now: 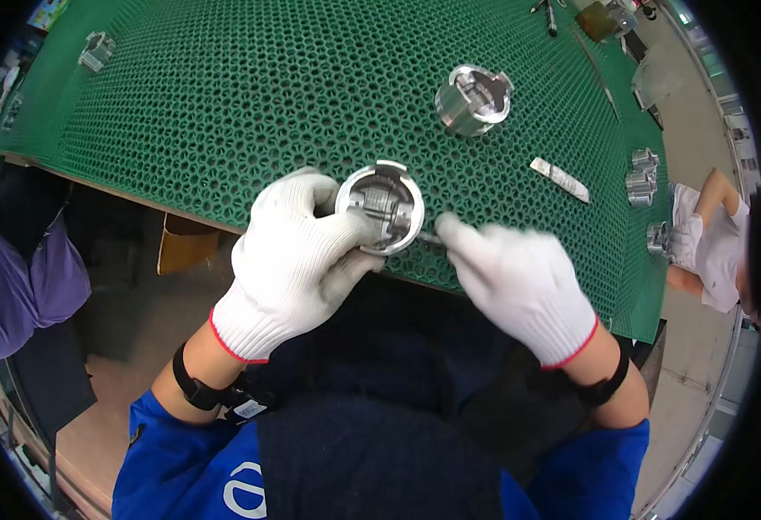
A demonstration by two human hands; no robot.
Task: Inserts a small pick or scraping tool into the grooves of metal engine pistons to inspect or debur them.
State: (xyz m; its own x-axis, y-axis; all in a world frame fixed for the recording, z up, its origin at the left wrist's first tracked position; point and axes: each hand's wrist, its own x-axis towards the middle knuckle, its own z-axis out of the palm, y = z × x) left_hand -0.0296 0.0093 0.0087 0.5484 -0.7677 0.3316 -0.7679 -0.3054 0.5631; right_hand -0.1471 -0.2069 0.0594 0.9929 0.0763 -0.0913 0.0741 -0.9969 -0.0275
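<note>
My left hand (289,247), in a white knit glove with a red cuff edge, is closed around a silver metal piston (409,217). The piston's hollow side faces up, showing its ribbed inside, close to the near edge of the green mat. To its right, my gloved right hand (515,277) is closed on a thin dark tool (431,238), whose end meets the piston's right side. Motion blurs that hand slightly, and most of the tool is hidden in the fingers. A second piston (463,113) stands farther back, to the right.
The green honeycomb mat (311,104) covers the table. On it lie a white printed strip (560,179), a piston (96,52) far left and several more pistons (640,186) at the right. A co-worker's gloved hand (686,236) is at the right edge; a purple-sleeved person (16,286) is left.
</note>
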